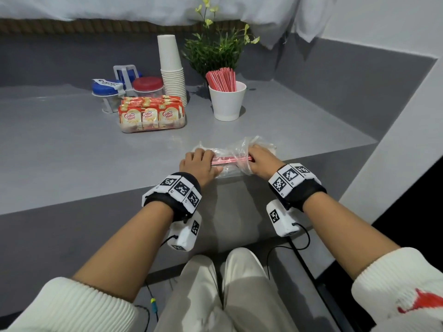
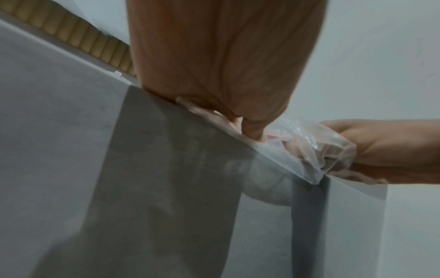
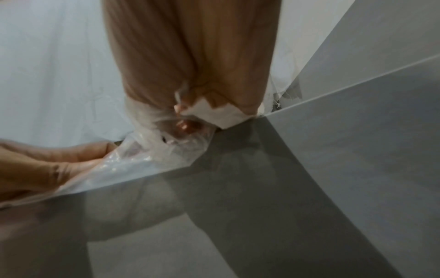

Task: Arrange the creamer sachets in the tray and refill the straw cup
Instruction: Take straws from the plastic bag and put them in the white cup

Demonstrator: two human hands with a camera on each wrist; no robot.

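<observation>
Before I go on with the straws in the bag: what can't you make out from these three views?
- How many straws remain in the plastic bag: head view, crumpled film and both hands cover them.
- Left hand fingertips: left wrist view, blurred, palm blocks them.
- Right hand grip: right wrist view, film wraps it.
- Jar label: head view, too small.

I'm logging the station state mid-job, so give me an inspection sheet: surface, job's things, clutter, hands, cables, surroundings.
Surface: grey counter, no spills seen.
Job's things: creamer sachets upright in clear tray; white straw cup holding red straws; straw bag at the counter's front edge.
Clutter: paper cup stack, lidded jars, potted plant.
Hands: left hand and right hand each grip the straw bag.
Cables: black wrist-camera cable hanging below the counter.
Surroundings: grey and white walls, white cloth above.
</observation>
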